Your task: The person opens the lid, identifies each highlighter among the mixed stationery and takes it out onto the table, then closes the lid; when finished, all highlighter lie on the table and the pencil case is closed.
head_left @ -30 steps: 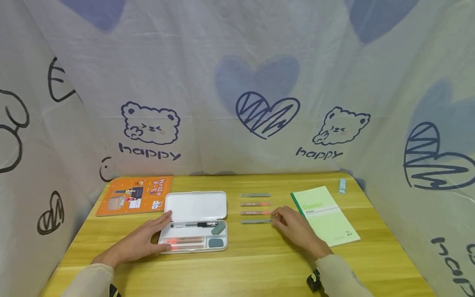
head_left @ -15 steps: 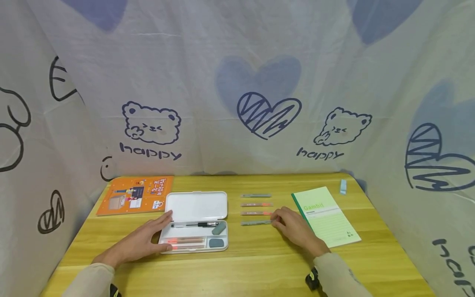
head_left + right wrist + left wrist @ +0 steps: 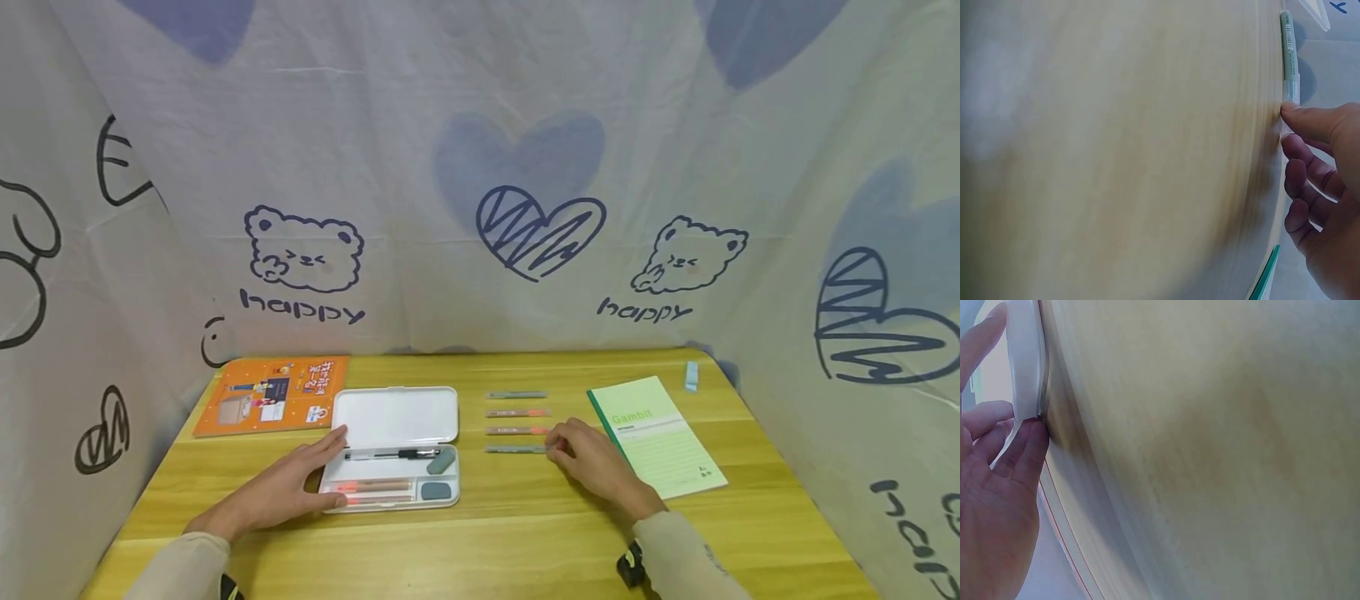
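My left hand [image 3: 277,487] holds the left side of an open white pencil case [image 3: 395,414]; in the left wrist view its fingers [image 3: 1030,450] curl against the case edge. Inside lie a black pen [image 3: 416,454], two blue-grey erasers [image 3: 436,491] and orange-tipped pens [image 3: 375,486]. My right hand [image 3: 600,471] pinches the right end of the nearest grey-green pen [image 3: 513,449] between thumb and fingers; the right wrist view shows the thumb at that pen's [image 3: 1289,50] clear end. Two orange-tipped pens [image 3: 516,431] and another grey-green pen [image 3: 517,395] lie in a row beyond it.
An orange booklet [image 3: 273,396] lies at the back left, by the case lid. Beyond the right hand is a pale green notebook [image 3: 660,437], with a small light-blue item [image 3: 692,375] behind it. Printed cloth [image 3: 420,275] hangs around the wooden table [image 3: 480,554].
The nearest grey-green pen, slightly tilted half a second ago, now lies straighter, parallel to the others. My right hand has shifted slightly left with it. My left hand stays on the case.
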`<action>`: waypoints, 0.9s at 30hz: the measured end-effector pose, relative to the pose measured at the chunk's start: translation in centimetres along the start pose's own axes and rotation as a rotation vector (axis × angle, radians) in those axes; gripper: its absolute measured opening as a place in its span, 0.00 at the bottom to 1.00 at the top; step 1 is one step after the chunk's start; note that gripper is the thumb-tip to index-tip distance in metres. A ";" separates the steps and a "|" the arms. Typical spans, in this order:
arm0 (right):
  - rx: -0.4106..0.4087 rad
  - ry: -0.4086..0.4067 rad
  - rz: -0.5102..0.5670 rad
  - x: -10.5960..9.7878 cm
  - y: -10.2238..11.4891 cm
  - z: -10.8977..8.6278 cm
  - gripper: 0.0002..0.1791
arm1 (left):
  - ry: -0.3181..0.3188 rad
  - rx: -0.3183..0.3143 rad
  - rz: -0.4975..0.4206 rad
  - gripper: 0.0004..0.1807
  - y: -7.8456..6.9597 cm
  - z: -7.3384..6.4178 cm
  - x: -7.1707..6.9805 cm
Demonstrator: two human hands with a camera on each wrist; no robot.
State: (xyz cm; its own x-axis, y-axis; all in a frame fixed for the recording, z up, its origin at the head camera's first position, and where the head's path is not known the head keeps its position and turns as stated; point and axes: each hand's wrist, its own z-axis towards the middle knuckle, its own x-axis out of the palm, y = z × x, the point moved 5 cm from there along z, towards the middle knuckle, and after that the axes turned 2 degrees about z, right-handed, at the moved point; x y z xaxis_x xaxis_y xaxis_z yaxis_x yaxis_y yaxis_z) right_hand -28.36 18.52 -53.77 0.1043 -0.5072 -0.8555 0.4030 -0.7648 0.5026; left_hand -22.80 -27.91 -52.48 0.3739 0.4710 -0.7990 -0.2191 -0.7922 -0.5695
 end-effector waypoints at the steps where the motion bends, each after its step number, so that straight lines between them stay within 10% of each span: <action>1: 0.000 0.000 0.002 0.0 0.0 0.0 0.04 | 0.000 0.000 -0.002 0.56 0.0 0.0 0.0; 27: 0.008 0.005 0.013 -0.1 0.1 0.1 0.05 | -0.009 0.013 0.005 0.56 0.1 0.1 0.0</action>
State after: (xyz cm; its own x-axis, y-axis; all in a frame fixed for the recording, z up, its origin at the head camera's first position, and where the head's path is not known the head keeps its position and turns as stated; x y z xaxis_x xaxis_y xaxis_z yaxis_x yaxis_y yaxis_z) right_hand -28.40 18.51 -53.63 0.1135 -0.5149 -0.8497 0.3946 -0.7615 0.5142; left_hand -22.90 -27.95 -52.54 0.3650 0.4702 -0.8036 -0.2325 -0.7898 -0.5677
